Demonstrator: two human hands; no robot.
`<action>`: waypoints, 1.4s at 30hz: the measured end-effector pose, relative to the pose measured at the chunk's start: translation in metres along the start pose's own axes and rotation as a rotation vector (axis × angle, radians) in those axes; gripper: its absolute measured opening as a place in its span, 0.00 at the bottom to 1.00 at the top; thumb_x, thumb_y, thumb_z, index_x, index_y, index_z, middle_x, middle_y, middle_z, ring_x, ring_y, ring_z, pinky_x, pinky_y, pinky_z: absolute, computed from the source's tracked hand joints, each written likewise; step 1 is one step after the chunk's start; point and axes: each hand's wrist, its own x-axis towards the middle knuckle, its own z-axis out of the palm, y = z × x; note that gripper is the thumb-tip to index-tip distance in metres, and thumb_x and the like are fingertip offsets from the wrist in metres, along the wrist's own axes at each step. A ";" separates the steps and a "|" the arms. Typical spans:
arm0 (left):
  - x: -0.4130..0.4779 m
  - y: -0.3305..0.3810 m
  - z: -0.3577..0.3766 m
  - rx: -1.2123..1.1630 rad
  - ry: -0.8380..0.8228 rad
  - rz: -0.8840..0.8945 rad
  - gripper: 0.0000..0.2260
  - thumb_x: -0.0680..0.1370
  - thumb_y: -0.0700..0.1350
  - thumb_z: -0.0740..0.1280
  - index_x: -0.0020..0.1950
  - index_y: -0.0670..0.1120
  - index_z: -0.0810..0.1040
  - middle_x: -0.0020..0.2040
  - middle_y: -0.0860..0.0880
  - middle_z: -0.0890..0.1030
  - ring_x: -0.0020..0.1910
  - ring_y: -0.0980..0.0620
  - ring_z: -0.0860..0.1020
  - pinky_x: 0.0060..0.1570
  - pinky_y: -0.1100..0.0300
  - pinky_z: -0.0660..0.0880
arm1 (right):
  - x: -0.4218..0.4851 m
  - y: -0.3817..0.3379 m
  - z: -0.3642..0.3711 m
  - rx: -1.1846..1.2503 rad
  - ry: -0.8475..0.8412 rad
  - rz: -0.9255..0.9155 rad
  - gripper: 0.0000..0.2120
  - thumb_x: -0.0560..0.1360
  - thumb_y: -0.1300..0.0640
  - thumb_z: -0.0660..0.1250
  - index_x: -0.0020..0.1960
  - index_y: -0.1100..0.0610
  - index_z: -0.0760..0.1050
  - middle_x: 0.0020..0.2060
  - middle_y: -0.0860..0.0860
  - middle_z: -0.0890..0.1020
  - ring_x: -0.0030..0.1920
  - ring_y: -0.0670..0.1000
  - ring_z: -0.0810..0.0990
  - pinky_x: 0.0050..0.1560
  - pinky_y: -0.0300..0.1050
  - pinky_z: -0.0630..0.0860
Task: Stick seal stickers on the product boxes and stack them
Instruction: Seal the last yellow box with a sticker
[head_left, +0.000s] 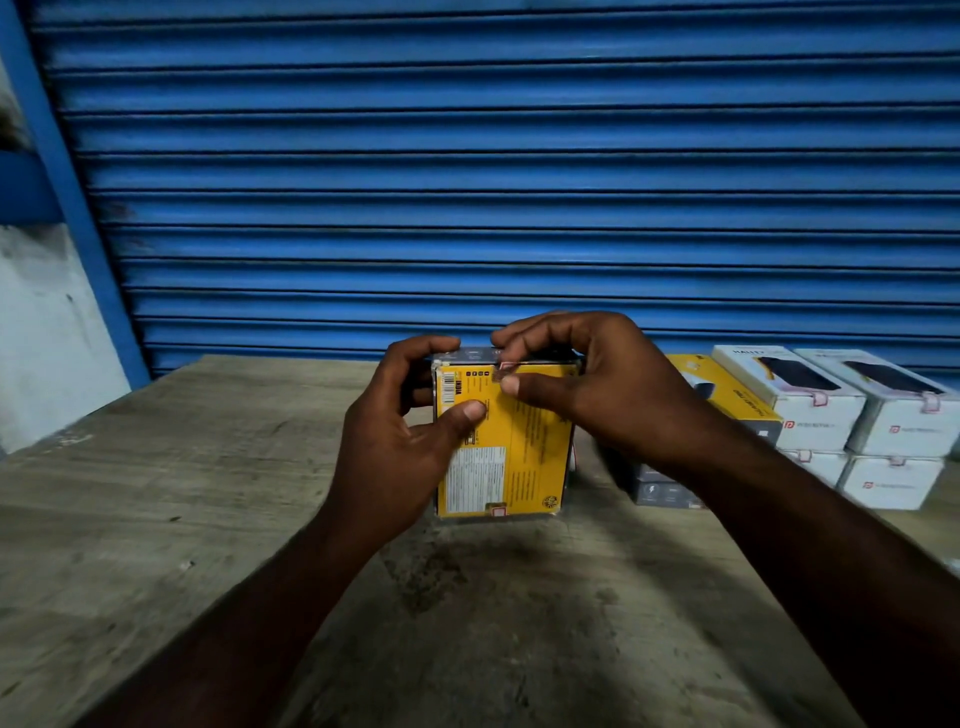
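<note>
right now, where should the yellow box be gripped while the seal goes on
Likely its left edge, from the left: the yellow box stands upright and the right hand occupies the top edge with the seal sticker. The left hand grips there, thumb in front.

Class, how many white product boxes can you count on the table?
4, stacked at the table's far right: upper-left white box, upper-right white box, lower-left white box, lower-right white box. More may be hidden beyond the frame.
</note>
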 end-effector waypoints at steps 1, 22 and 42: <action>0.000 0.000 0.000 -0.003 0.001 -0.001 0.21 0.73 0.49 0.75 0.64 0.54 0.74 0.55 0.60 0.81 0.54 0.56 0.81 0.46 0.60 0.81 | 0.000 0.000 -0.001 0.006 -0.004 0.002 0.06 0.72 0.59 0.75 0.45 0.49 0.82 0.55 0.43 0.83 0.56 0.35 0.79 0.55 0.27 0.73; -0.002 0.002 0.002 -0.030 -0.002 -0.006 0.21 0.74 0.40 0.74 0.63 0.54 0.74 0.56 0.57 0.81 0.54 0.57 0.80 0.42 0.65 0.80 | 0.002 0.007 0.009 -0.046 0.121 -0.012 0.04 0.72 0.56 0.75 0.46 0.51 0.82 0.52 0.43 0.83 0.54 0.38 0.80 0.57 0.32 0.75; -0.001 -0.005 0.000 -0.072 -0.039 -0.009 0.20 0.73 0.46 0.71 0.64 0.56 0.73 0.56 0.58 0.80 0.56 0.53 0.81 0.45 0.60 0.81 | -0.002 0.015 0.017 0.049 0.163 0.034 0.15 0.72 0.50 0.75 0.57 0.49 0.80 0.55 0.40 0.82 0.59 0.39 0.78 0.64 0.51 0.76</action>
